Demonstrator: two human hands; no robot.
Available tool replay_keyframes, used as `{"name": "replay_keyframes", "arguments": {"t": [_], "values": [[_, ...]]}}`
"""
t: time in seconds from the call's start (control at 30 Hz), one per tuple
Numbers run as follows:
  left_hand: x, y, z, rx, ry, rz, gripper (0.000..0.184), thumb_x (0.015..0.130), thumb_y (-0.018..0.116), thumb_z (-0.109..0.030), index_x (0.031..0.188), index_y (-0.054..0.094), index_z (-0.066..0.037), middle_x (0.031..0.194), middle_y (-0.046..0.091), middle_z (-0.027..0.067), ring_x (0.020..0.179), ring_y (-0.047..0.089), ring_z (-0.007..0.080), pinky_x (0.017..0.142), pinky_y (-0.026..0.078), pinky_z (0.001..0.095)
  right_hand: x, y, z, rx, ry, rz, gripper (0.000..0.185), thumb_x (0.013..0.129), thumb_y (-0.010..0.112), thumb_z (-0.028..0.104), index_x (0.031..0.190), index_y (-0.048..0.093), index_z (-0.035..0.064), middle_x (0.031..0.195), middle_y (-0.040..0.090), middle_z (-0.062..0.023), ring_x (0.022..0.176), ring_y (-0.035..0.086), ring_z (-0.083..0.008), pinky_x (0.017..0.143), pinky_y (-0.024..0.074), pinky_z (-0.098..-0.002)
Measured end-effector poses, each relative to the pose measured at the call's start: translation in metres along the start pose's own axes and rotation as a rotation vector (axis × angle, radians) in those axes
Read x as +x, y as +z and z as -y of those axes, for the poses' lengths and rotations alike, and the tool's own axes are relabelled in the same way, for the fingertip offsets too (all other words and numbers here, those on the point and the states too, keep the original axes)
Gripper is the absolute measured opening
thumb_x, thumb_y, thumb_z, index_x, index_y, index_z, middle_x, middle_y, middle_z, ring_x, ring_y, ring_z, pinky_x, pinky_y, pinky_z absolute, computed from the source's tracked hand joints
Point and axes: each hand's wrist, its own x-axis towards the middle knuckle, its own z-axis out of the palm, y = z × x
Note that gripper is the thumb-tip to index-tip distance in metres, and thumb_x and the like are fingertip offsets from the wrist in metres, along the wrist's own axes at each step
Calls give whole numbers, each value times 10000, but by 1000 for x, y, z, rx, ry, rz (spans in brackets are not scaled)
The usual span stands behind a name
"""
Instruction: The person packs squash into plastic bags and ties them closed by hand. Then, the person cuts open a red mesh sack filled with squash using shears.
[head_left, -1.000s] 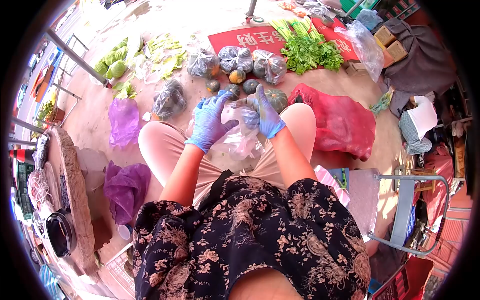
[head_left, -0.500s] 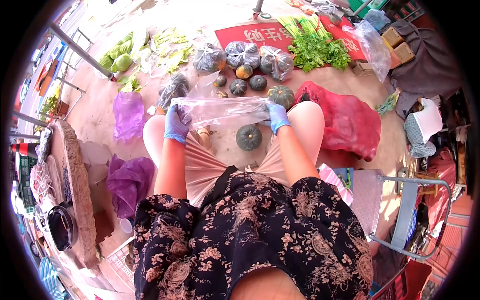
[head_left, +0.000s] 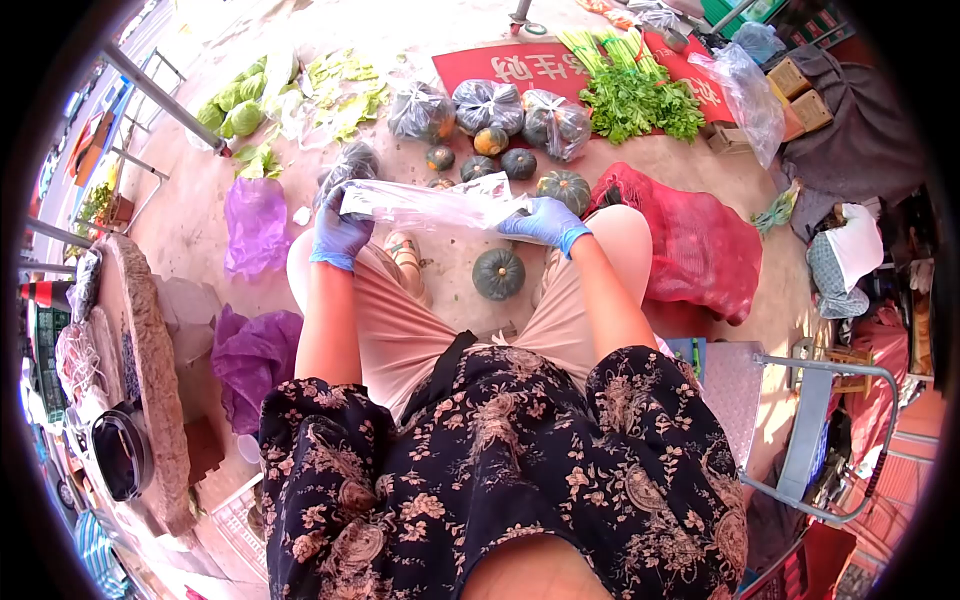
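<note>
Clear plastic – a flattened bag (head_left: 430, 203) – stretches across the upper centre of the frame, one end gripped in our left hand (head_left: 340, 238), the other in our right hand (head_left: 543, 222). We judge it light, limp and slippery, liable to tear if yanked, so its ends suit our hold. Below it, mid-frame, sits a dark green pumpkin (head_left: 498, 274); our knees (head_left: 628, 240) hem that space in, and a red mesh sack (head_left: 680, 245) crowds the right.

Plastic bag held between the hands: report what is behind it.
Past the plastic bag, small pumpkins show, some partly covered; whatever lies directly behind its folds cannot be made out.
</note>
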Motion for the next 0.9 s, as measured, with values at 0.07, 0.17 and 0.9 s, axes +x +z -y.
{"name": "replay_keyframes", "arguments": {"t": [0.07,0.17,0.9], "values": [[6,13,-6,44,-36,53,306,905,329,-126,1136,485,-1,1129,563,120,1062,527,221,946,415,332,6,2,3,-199,65,-168,321,756,614,358,925,660,89,852,639,-162,822,610,-282,749,463,-340],[14,46,-24,410,-20,-109,295,879,373,-102,1124,510,-11,1094,587,95,1011,558,192,936,424,315,38,-12,-2,783,10,-307,293,797,573,289,957,654,56,904,658,-71,780,622,-226,702,479,-336],[132,-147,-79,322,97,-842,352,878,500,-338,1144,504,-108,1084,582,79,965,579,260,779,495,405,281,48,-67,1567,95,234,546,797,622,303,1258,416,94,1253,446,-72,1134,431,-237,948,344,-405]]}}
